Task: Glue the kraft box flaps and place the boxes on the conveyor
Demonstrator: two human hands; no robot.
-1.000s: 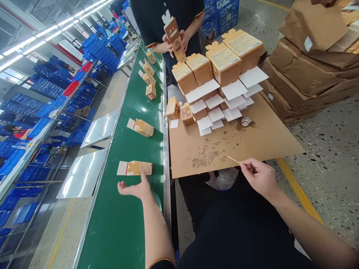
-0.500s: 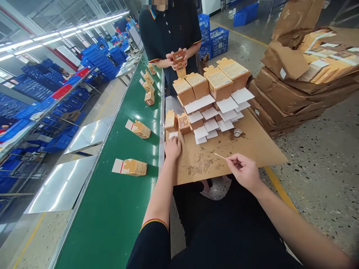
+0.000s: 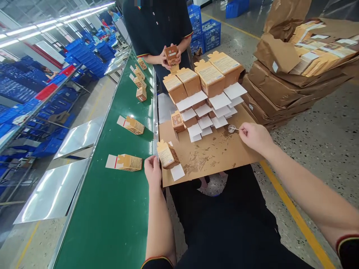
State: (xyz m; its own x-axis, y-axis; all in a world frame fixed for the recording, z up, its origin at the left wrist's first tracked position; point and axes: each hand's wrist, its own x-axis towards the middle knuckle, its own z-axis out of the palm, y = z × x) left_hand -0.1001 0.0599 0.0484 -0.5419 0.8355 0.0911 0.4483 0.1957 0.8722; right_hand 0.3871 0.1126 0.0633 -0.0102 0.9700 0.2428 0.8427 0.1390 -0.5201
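My right hand (image 3: 254, 136) pinches a thin white cotton swab (image 3: 237, 129). The swab's far tip is at a small clear round dish (image 3: 231, 128) on the brown cardboard sheet (image 3: 207, 153). My left hand (image 3: 153, 170) is over the belt's metal edge, fingers curled, with nothing visible in them. Just right of it, an open printed carton (image 3: 168, 155) lies tilted on the sheet, its white flap toward me. Left of that hand, another open carton (image 3: 129, 162) lies on the green belt, apart from the fingers.
Cartons with white flaps (image 3: 202, 99) are stacked on the sheet's far side. More cartons (image 3: 130, 125) lie along the green conveyor belt (image 3: 117, 201). Across the stack, a co-worker (image 3: 159, 33) holds a carton (image 3: 172, 58). Brown paper bundles (image 3: 283, 93) stand at right. Wet marks spot the sheet.
The near carton has come toward me along the sheet's left edge. My left hand has moved nearer and left, over the belt edge. My right hand has carried the swab to the dish.
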